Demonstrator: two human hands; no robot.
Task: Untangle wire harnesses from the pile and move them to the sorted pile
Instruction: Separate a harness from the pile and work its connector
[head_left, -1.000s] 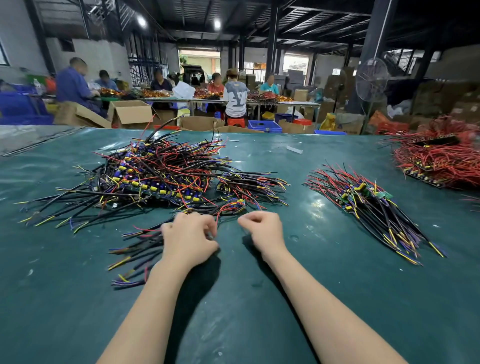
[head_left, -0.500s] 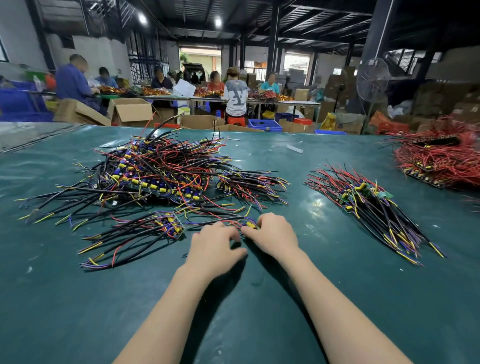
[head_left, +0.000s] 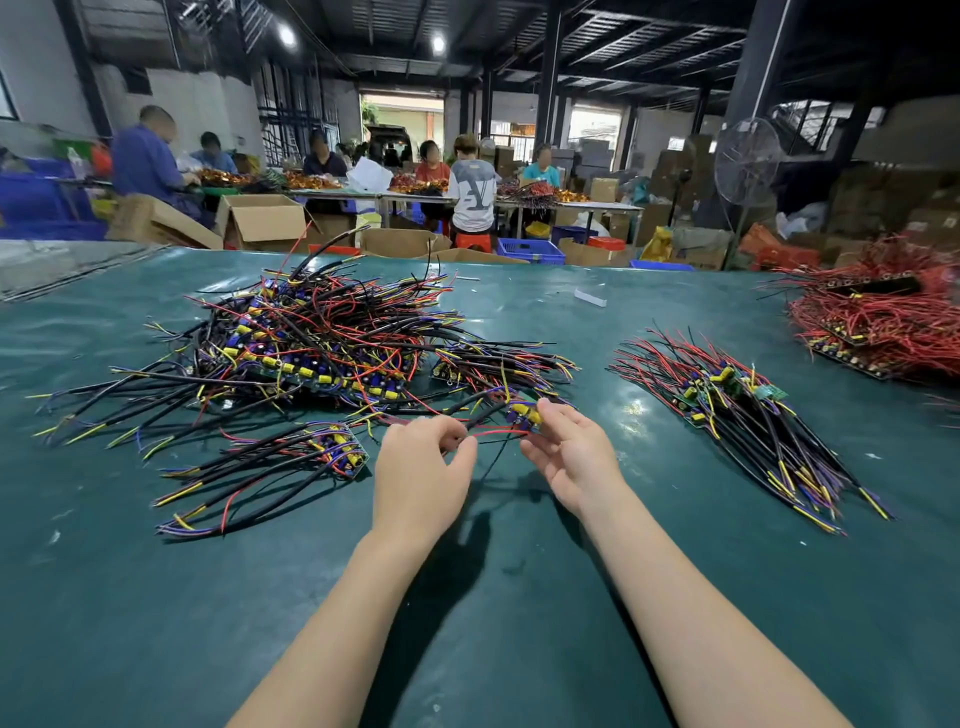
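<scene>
On the green table mat the tangled pile lies left and the sorted pile well apart to the right. Between them one harness is lifted. The left hand pinches its red wire, and the right hand pinches its board end. A far worker's shirt shows a large Y. Half a second ago the hands sat together, knuckles down.

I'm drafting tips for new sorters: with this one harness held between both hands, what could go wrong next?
1. The left hand pinches only a thin red wire while the right hand holds the small circuit board with yellow and blue capacitors; tugging could strain that wire's joint.
2. The black sleeved leads appear to run back toward the big tangled pile of wire harnesses; lifting may drag neighbours along.
</scene>
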